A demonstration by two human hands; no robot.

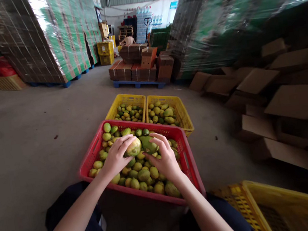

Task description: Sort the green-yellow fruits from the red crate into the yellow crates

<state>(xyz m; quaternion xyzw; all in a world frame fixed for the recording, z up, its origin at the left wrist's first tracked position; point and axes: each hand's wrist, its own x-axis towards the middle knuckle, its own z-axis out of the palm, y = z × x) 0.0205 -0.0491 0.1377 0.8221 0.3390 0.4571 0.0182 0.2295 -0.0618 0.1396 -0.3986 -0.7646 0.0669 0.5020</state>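
Observation:
Both my hands are over a red plastic crate (109,188) filled with yellow and green fruit of various sizes (143,175); their exact kind I cannot tell. My left hand (118,154) is closed round a large pale yellow-green fruit (133,147). Just to its right, my right hand (164,155) has its fingers curved round a large darker green fruit (147,144). The two held fruits are side by side, close together above the smaller ones. Parts of the crate's contents are hidden under my hands and forearms.
Two yellow crates (187,116) of similar fruit stand against the red crate's far side. Another yellow crate (250,197) is by my right knee. Cardboard boxes (255,86) pile up on the right. Flattened cartons (121,72) sit on a blue pallet (138,84) ahead, with a person (129,40) beyond.

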